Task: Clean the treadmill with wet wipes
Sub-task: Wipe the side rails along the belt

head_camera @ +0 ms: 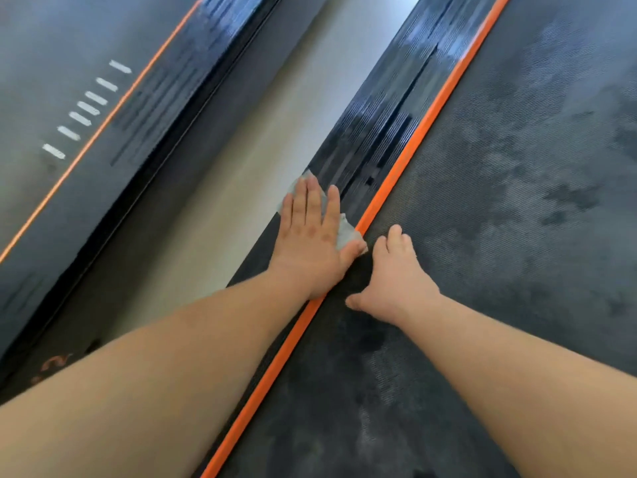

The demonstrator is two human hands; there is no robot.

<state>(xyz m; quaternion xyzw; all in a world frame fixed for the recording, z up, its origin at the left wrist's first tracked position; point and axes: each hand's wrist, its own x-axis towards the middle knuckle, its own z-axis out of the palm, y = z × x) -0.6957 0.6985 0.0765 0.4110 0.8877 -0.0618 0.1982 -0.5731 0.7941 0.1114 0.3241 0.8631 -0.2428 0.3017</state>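
My left hand (312, 232) lies flat with straight fingers on a grey wet wipe (346, 232), pressing it onto the treadmill's black ribbed side rail (375, 139). Parts of the wipe show past my fingertips and beside my thumb. An orange strip (424, 132) runs along the rail's inner edge. My right hand (396, 274) rests on the dark textured running belt (517, 201), just right of the strip, fingers bent down against the belt and holding nothing. The belt looks patchy with dusty and darker damp areas.
A strip of beige floor (262, 125) separates this treadmill from a second treadmill (69, 81) on the left, which has its own orange line and white dash marks.
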